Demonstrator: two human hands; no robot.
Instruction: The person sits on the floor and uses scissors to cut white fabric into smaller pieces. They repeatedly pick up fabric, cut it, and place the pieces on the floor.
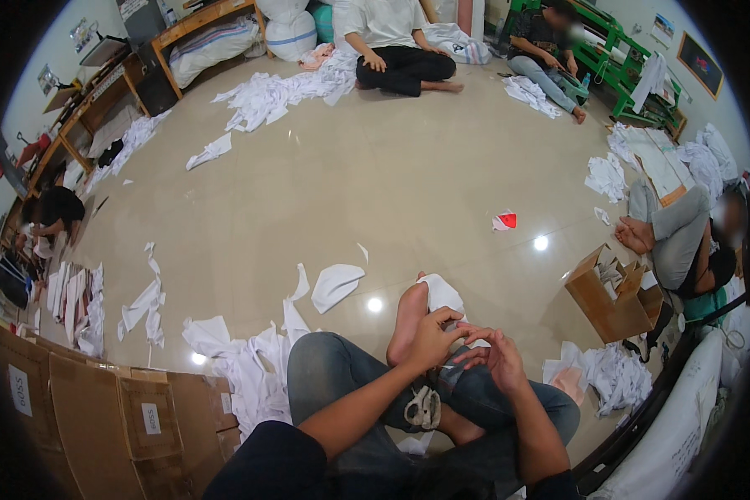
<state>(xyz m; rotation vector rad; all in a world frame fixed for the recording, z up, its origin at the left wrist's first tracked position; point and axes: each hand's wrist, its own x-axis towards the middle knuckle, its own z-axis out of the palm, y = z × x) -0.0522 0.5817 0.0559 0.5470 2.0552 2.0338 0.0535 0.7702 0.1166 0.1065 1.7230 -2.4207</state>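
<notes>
left grip (pixel 430 342): looks pinched, can't tell on what | right grip (pixel 502 360): loosely curled, contents unclear too | tip: steadying both near the white cloth (pixel 443 295) helps

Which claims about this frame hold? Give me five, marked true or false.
1. The left hand and right hand are close together. True.
2. The open cardboard box stands left of both hands. False: it stands to their right.
3. White cloth lies on the floor. True.
4. The person's trousers are white. False: they are blue.
5. The red-and-white piece lies beyond the hands. True.
</notes>
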